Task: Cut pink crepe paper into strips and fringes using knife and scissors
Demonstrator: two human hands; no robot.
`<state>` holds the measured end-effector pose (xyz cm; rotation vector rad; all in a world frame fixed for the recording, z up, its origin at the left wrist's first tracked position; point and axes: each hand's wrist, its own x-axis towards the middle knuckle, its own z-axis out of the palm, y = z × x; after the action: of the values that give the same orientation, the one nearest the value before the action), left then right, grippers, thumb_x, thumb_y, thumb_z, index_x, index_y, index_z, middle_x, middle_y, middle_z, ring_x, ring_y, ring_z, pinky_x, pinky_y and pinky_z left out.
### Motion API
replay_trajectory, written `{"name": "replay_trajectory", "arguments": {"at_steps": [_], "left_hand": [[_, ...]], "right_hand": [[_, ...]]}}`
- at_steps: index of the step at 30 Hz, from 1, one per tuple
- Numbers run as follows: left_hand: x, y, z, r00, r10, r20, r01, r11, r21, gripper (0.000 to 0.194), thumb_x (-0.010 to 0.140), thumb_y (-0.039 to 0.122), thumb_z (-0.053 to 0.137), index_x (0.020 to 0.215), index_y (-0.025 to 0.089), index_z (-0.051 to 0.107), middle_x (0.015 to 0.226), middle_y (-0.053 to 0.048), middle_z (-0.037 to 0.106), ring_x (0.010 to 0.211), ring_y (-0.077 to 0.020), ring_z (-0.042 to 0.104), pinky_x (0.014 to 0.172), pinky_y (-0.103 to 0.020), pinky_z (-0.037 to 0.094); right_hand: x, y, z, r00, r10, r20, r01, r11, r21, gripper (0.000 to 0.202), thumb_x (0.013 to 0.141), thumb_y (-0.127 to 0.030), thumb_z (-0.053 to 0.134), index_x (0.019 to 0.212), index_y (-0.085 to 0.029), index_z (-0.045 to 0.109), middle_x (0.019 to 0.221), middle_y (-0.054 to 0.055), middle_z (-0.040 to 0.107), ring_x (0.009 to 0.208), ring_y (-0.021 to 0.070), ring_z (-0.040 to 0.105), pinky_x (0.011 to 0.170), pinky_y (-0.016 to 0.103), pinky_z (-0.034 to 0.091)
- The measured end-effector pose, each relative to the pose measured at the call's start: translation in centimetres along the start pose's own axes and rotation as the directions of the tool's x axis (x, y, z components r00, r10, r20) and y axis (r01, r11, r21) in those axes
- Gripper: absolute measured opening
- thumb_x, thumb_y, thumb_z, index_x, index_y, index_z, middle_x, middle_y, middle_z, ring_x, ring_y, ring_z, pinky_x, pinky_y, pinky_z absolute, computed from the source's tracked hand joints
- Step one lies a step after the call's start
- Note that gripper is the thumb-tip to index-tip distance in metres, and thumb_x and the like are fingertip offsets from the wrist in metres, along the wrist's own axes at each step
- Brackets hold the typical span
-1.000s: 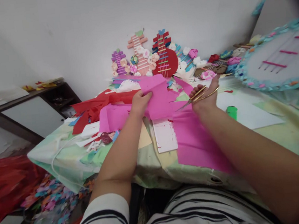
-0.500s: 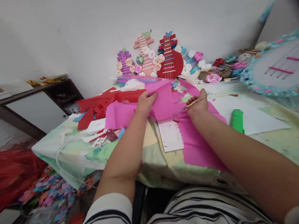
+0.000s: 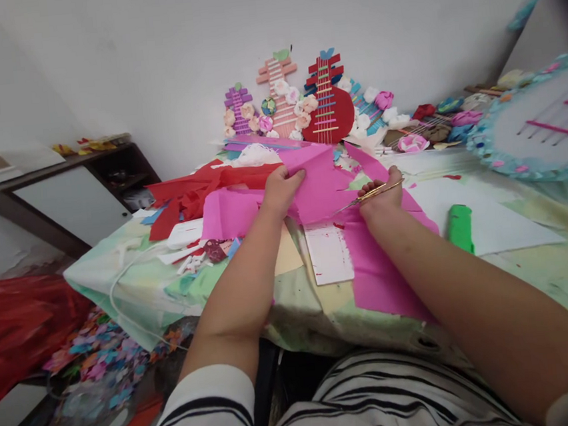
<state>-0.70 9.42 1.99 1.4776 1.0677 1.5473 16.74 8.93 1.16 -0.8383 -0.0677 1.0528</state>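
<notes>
My left hand pinches a raised sheet of pink paper near its left part, thumb on top. In my right hand are gold-handled scissors, their blades pointing left at the paper's right edge. More pink paper hangs down below my right wrist toward the table's front edge. Beneath the raised sheet lies a white board with small red marks.
Red paper lies left on the covered table. Decorated toy instruments lean at the wall. A green object is right of my right forearm, a blue-rimmed disc farther right. A dark cabinet stands left.
The camera view has shifted slightly, so the scene sits a little farther right. Both hands keep their holds, with little visible change in the paper or scissors.
</notes>
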Motion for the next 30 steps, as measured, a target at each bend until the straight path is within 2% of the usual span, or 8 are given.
{"name": "replay_trajectory", "arguments": {"at_steps": [5,12,24,28,30], "left_hand": [[0.0,-0.2,-0.1,1.0,-0.009,-0.014,0.01,0.999,0.032,0.016,0.065,0.024,0.06,0.077,0.013,0.058,0.072,-0.002,0.06,0.063,-0.0139,0.056,0.06,-0.026,0.045],[0.4,-0.7,-0.3,1.0,-0.013,-0.023,0.014,0.998,0.061,0.016,0.066,0.024,0.059,0.077,0.014,0.058,0.071,-0.002,0.06,0.064,-0.0137,0.056,0.06,-0.025,0.045],[0.4,-0.9,-0.4,0.999,-0.024,-0.032,0.026,0.997,0.066,0.015,0.065,0.023,0.058,0.077,0.013,0.059,0.073,-0.003,0.06,0.066,-0.0146,0.056,0.063,-0.027,0.044],[0.5,-1.0,-0.5,0.999,-0.039,-0.032,0.041,0.997,0.068,0.016,0.064,0.022,0.058,0.077,0.013,0.059,0.073,-0.003,0.06,0.067,-0.0146,0.057,0.064,-0.027,0.045],[0.5,-1.0,-0.6,0.999,-0.041,-0.034,0.044,0.997,0.071,0.016,0.064,0.022,0.058,0.077,0.013,0.059,0.072,-0.002,0.061,0.066,-0.0138,0.056,0.063,-0.025,0.044]], "right_hand": [[-0.4,0.0,0.2,1.0,0.002,-0.003,-0.002,1.0,-0.008,0.035,0.075,-0.046,0.044,0.057,-0.019,0.03,0.046,-0.009,0.031,0.036,0.0032,0.035,0.032,0.014,0.031],[0.0,0.2,0.1,1.0,0.014,-0.019,-0.015,0.997,-0.071,0.028,0.076,-0.031,0.043,0.056,-0.019,0.028,0.044,-0.009,0.029,0.034,0.0027,0.032,0.032,0.014,0.03],[-0.1,0.2,0.0,0.999,-0.028,-0.023,0.025,0.992,-0.121,0.029,0.079,-0.035,0.043,0.059,-0.019,0.03,0.044,-0.01,0.03,0.035,0.0018,0.033,0.033,0.012,0.031],[0.4,0.3,-0.3,0.999,-0.024,0.027,0.028,0.991,-0.127,0.03,0.082,-0.038,0.039,0.061,-0.019,0.029,0.043,-0.011,0.03,0.036,0.0015,0.031,0.034,0.012,0.03],[0.8,0.4,-0.5,0.994,-0.024,0.11,0.039,0.991,-0.131,0.032,0.085,-0.039,0.033,0.061,-0.02,0.026,0.042,-0.011,0.027,0.035,0.0018,0.029,0.033,0.012,0.029]]}}
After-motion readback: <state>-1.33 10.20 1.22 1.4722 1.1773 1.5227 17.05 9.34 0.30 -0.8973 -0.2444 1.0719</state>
